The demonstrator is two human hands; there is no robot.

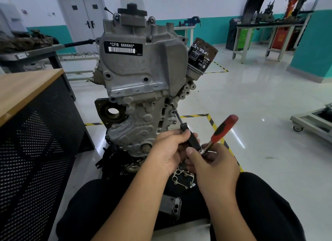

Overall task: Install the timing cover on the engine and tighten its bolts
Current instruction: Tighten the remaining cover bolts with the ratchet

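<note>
Both grips line up: your left hand (172, 147) holds the extension bar (181, 125), running up-left, far, to the timing cover (143, 68) bolt (171, 104), while your right hand (213, 161) pinches the ratchet (221, 131) head.

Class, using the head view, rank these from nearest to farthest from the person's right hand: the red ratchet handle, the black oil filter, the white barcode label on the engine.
From the right hand:
1. Red ratchet handle, just above it.
2. Black oil filter, upper right of engine.
3. White barcode label, upper left.
</note>
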